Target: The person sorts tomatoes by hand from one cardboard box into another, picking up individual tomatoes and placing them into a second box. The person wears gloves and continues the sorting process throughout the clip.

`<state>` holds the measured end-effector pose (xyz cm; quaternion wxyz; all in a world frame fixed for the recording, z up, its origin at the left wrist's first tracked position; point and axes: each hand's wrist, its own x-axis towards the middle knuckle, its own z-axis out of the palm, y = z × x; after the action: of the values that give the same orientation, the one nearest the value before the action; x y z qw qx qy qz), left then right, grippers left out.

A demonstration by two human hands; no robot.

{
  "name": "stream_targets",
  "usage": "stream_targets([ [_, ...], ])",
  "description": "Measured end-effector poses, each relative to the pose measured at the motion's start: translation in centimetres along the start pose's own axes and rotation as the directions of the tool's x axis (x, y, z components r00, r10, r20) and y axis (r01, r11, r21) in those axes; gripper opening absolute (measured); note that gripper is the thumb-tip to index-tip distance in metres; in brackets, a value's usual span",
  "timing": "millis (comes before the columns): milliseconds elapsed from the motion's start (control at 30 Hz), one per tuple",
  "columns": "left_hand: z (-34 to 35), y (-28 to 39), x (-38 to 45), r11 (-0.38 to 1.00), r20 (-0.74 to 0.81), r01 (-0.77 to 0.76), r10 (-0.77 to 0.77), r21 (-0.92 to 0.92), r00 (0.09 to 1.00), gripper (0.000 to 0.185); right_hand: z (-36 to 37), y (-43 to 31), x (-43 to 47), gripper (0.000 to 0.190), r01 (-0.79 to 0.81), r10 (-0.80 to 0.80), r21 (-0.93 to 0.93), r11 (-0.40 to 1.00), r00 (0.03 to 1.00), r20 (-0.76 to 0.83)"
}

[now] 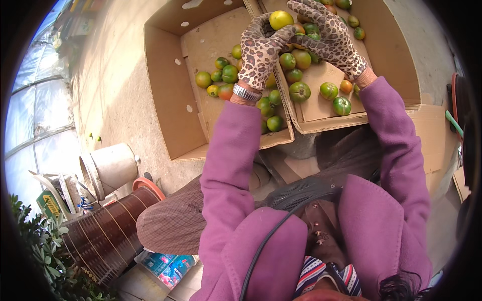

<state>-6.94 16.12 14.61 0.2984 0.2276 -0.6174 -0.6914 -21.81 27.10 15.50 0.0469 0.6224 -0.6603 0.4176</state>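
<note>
Two open cardboard boxes, the left one [163, 82] and the right one [395, 67], stand side by side before me, with green, yellow and orange-red tomatoes in both. My left hand [260, 49], in a leopard-print glove with a metal-banded watch at the wrist, holds a yellow-green tomato [281, 20] between thumb and fingers above where the boxes meet. My right hand [327, 35], gloved alike, reaches over the right box with its fingers spread beside that tomato. Green tomatoes [299, 91] lie below the hands. Whether the right palm touches any fruit is hidden.
At the left lie a white plastic bucket [115, 167] on its side and a brown ribbed container [107, 229]. A leafy plant [49, 256] and a printed plastic bag [169, 269] are near my knee. Flattened cardboard [433, 139] lies at the right.
</note>
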Motion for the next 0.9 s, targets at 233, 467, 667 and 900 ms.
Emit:
stream_targets([
  [233, -10.0, -0.9, 2.5, 0.757, -0.42, 0.067, 0.284, 0.65, 0.862, 0.042, -1.0, 2.7, -0.3, 0.043, -0.247, 0.247, -0.054, 0.968, 0.969, -0.003],
  [467, -18.2, -6.4, 0.7, 0.005, -0.571, 0.573, -0.073, 0.82, 0.818, 0.029, -0.5, 8.1, -1.9, 0.04, -0.43, 0.467, -0.245, 0.869, 0.876, 0.121],
  [667, -17.0, -6.1, 1.3, 0.146, -0.636, 0.63, -0.004, 0.763, 0.772, 0.056, -0.2, 13.1, -5.3, 0.039, -0.442, 0.559, -0.42, 0.793, 0.802, 0.211],
  [900, -9.1, -0.6, 0.9, 0.644, -0.36, 0.176, 0.166, 0.745, 0.918, 0.044, 3.7, 15.3, -8.2, 0.044, -0.229, 0.516, -0.527, 0.818, 0.698, 0.497],
])
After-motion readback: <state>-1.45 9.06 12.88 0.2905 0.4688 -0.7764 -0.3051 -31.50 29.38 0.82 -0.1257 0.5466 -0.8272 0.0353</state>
